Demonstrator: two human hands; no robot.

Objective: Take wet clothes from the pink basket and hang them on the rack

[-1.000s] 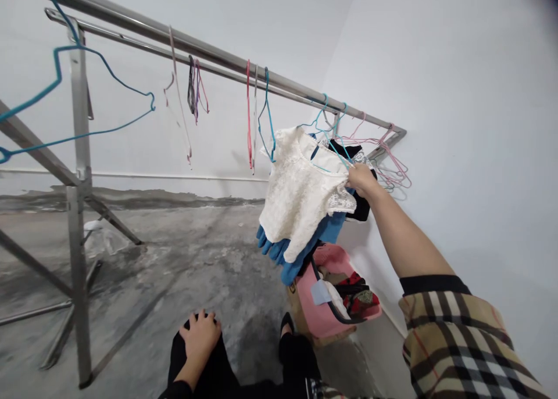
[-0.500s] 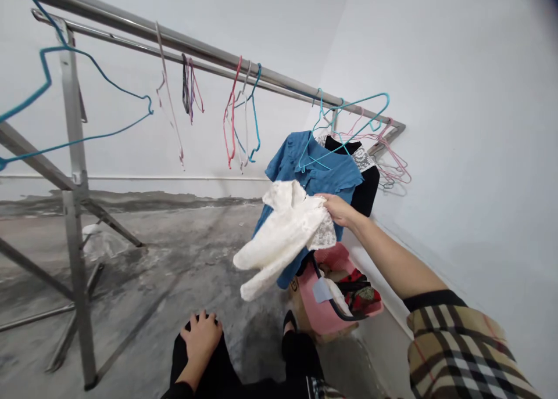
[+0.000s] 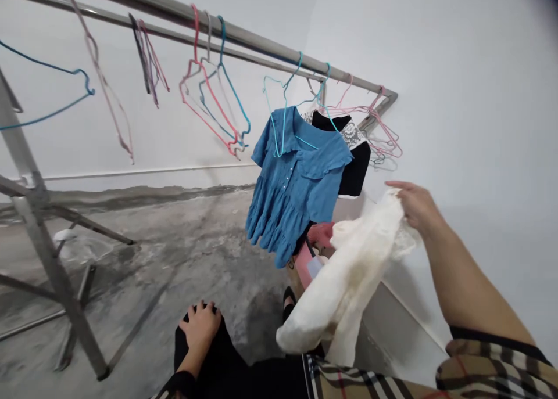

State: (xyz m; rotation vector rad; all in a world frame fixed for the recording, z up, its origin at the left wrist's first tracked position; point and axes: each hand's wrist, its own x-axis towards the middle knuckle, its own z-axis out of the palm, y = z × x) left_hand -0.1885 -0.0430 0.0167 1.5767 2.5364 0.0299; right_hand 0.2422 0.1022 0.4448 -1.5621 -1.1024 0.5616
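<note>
My right hand (image 3: 417, 208) pinches the lacy upper edge of a white garment (image 3: 349, 277), which hangs down with two long, sleeve-like or leg-like parts and a brownish patch. It partly covers a pink basket (image 3: 301, 266). On my black-clad knee rests my left hand (image 3: 201, 329), fingers spread and holding nothing. Beyond the white garment a blue short-sleeved blouse (image 3: 290, 187) with a wide collar hangs from the rack. Behind that hangs a black garment (image 3: 354, 169) with a white lace shoulder.
A metal clothes rack (image 3: 270, 53) runs across the view. Turquoise hangers (image 3: 283, 117), pink hangers (image 3: 383, 126) and a red hanger (image 3: 196, 68) hang on it. A rack leg (image 3: 63, 291) and a crumpled clear plastic bag (image 3: 82, 249) are at left. A white wall (image 3: 471, 97) stands at right.
My right hand has carried the white garment rightward and nearer to me, away from the blue blouse and over the basket. The view has shifted. My left hand stays on my knee.
</note>
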